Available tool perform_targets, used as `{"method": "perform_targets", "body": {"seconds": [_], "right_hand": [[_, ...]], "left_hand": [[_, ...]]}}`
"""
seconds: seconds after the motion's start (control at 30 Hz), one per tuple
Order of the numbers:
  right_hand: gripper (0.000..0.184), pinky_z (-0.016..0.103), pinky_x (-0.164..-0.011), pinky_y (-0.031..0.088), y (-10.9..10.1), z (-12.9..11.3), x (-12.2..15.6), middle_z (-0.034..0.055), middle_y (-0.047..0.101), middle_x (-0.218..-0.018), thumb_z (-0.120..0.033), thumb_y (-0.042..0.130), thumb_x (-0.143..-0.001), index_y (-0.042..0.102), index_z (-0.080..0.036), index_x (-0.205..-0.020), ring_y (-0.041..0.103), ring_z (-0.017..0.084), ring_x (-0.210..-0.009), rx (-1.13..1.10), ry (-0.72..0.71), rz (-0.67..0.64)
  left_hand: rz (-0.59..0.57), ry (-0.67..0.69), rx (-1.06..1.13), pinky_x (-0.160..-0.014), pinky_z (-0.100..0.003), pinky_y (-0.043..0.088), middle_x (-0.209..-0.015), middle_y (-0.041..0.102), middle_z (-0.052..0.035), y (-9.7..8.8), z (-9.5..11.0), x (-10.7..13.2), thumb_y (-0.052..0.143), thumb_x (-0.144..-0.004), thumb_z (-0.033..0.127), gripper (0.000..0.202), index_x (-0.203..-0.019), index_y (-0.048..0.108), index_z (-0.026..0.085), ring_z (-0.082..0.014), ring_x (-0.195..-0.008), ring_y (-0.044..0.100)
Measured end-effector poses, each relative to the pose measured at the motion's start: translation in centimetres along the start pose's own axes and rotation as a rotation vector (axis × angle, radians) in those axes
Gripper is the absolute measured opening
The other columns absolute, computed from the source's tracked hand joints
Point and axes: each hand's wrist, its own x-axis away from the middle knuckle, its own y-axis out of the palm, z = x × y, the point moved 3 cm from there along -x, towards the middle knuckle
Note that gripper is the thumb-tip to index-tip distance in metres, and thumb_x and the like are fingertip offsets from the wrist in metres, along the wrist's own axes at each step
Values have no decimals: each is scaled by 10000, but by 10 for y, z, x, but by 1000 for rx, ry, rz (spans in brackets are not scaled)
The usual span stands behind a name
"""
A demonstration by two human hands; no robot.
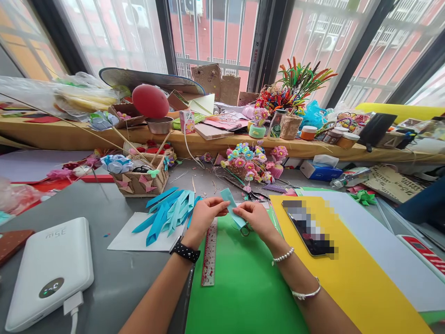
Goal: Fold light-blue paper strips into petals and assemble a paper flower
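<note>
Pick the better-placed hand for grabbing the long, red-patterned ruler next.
Likely left: the left hand is nearer the ruler; the right hand is farther across the glossy green sheet. Both hands pinch the light-blue paper strip.

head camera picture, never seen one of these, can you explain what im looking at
There is no machine here, only a person working bare-handed. The single picture comes from a camera worn on the head, looking forward and down. The left hand and right hand both pinch a light blue paper strip. Below lies a green sheet with a ruler on it. To the left, blue folded strips lie over white paper; to the right, a phone rests on a yellow sheet. A white power bank sits on the grey table, lower left.
</note>
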Motion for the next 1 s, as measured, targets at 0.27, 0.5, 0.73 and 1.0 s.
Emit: {"method": "perform_targets", "body": {"seconds": [0.27, 0.5, 0.73, 1.0], "right_hand": [[247, 225, -505, 396, 1, -4, 1, 4, 561, -592, -402, 567, -667, 576, -155, -662, 496, 115, -536, -73, -60, 23], [210, 252, -587, 440, -2, -7, 1, 36, 599, -672, -372, 533, -707, 566, -166, -685, 541, 150, -631, 35, -151, 85], [169, 237, -493, 373, -3, -11, 4, 14, 574, -590, -319, 517, -711, 559, -173, -635, 497, 135, -535, 186, -174, 117], [137, 233, -514, 348, -7, -15, 2, 11, 595, -593, -255, 532, -720, 595, -184, -621, 503, 137, -557, 397, -227, -2]], "left_hand": [[-88, 28, -92, -594, -234, 478, -530, 568, 16, 2, 6, 3, 696, -506, 352, 257, -578, 600, 125, -110, -548, 554], [-153, 38, -165, -589, -251, 471, -529, 561, 13, 8, 6, 6, 672, -526, 376, 267, -570, 586, 127, -112, -532, 547], [-251, 82, -238, -561, -237, 454, -532, 546, 15, 7, -6, -2, 635, -583, 344, 233, -557, 525, 141, -115, -549, 543], [-289, 146, -334, -613, -241, 441, -741, 616, -35, 5, -6, -4, 577, -643, 324, 253, -806, 598, 132, -140, -663, 557]]}}
